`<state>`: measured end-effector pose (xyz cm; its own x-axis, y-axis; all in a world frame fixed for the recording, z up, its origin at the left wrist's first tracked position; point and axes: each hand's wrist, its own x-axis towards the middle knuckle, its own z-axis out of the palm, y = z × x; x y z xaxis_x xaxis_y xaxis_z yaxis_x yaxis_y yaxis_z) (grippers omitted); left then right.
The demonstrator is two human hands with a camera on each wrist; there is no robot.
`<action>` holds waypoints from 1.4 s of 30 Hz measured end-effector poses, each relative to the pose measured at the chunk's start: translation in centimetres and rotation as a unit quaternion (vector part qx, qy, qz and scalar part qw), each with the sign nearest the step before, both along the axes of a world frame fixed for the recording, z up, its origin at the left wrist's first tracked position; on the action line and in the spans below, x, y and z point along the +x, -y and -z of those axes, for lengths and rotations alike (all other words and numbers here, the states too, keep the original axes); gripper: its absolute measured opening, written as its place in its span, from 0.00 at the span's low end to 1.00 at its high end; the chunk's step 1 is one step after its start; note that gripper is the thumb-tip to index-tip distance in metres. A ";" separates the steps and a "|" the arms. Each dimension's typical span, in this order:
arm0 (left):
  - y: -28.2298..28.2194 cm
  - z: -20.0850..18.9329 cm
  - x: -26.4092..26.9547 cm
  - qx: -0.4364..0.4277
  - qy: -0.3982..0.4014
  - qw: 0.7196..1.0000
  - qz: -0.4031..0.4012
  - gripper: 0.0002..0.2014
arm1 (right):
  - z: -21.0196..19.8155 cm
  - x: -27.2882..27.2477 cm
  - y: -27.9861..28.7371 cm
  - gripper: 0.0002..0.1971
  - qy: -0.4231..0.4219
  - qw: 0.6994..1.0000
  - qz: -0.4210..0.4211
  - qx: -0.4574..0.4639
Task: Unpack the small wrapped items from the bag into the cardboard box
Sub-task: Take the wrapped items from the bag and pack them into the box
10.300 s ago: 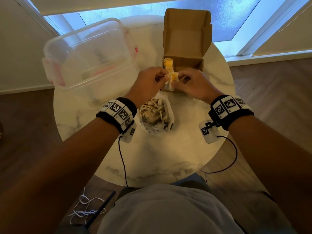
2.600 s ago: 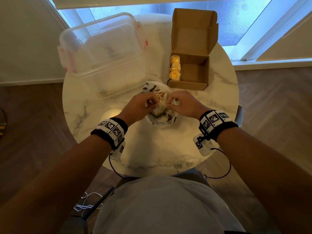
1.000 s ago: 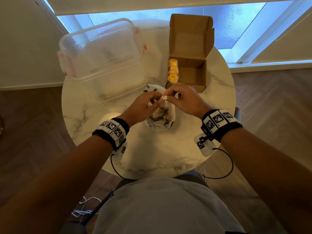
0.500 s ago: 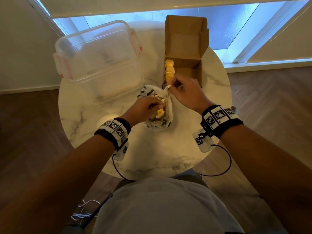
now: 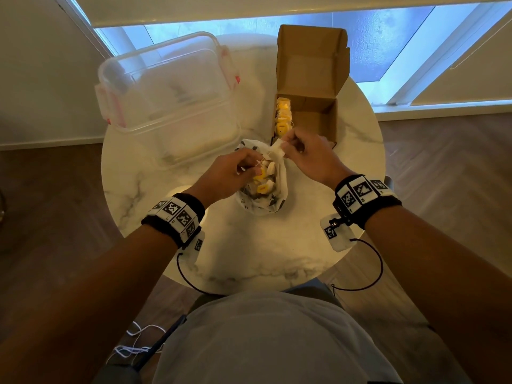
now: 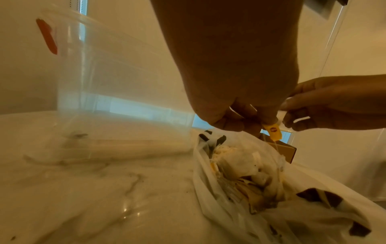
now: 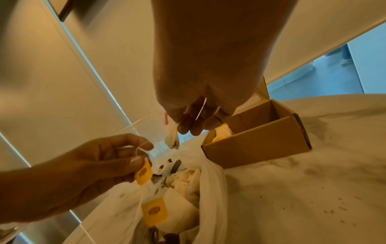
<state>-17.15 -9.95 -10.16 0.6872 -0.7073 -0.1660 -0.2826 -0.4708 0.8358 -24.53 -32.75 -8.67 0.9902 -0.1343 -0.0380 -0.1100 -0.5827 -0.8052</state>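
A white plastic bag (image 5: 273, 207) lies open on the table, filled with tea bags with yellow tags (image 5: 263, 188). My left hand (image 5: 256, 164) hovers over its mouth and pinches a yellow tag (image 6: 272, 133) with a thin string. My right hand (image 5: 284, 144) pinches a white tea bag (image 7: 172, 137) just above the bag's far rim, in front of the cardboard box (image 5: 336, 120). The box stands open with its lid up. A row of tea bags (image 5: 283, 117) fills its left side; the right side is bare.
A large clear plastic container (image 5: 166, 92) with red clips stands at the back left of the round marble table (image 5: 249, 245), close to the bag. Cables hang from both wristbands over the table's near edge.
My hands, joined over the bag a second ago, have drawn apart. The right one rose toward the box with the tea bag; the left stays over the bag with the tag.
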 end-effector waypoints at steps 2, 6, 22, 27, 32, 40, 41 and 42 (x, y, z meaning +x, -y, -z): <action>0.2 -0.6 0.1 -0.031 -0.018 0.999 -0.006 0.14 | 0.3 0.1 -0.2 0.04 -0.009 1.000 -0.012 0.001; 0.5 -1.3 0.4 -0.066 -0.039 0.997 -0.009 0.13 | 0.6 0.3 -0.6 0.08 -0.034 0.999 -0.027 0.008; -0.6 0.0 1.6 0.044 -0.007 0.999 -0.010 0.16 | -0.3 1.2 -0.7 0.08 0.010 0.997 0.058 0.044; -1.5 0.5 1.5 0.052 0.012 0.999 -0.001 0.11 | -1.0 1.3 -0.5 0.08 0.025 0.996 0.080 0.041; -0.7 -0.8 1.4 -0.026 0.000 0.999 -0.021 0.11 | -0.6 1.3 -1.1 0.07 0.032 0.992 0.108 0.057; 0.3 -2.2 1.3 -0.093 -0.033 0.994 -0.043 0.14 | -0.2 1.1 -2.0 0.13 -0.008 0.996 0.001 0.085; 0.4 -2.2 1.2 -0.093 -0.035 0.994 -0.047 0.15 | -0.2 1.0 -2.1 0.13 -0.011 0.996 -0.011 0.089; 0.4 -2.2 1.2 -0.091 -0.032 0.994 -0.053 0.15 | -0.2 1.0 -2.1 0.13 -0.016 0.995 -0.019 0.094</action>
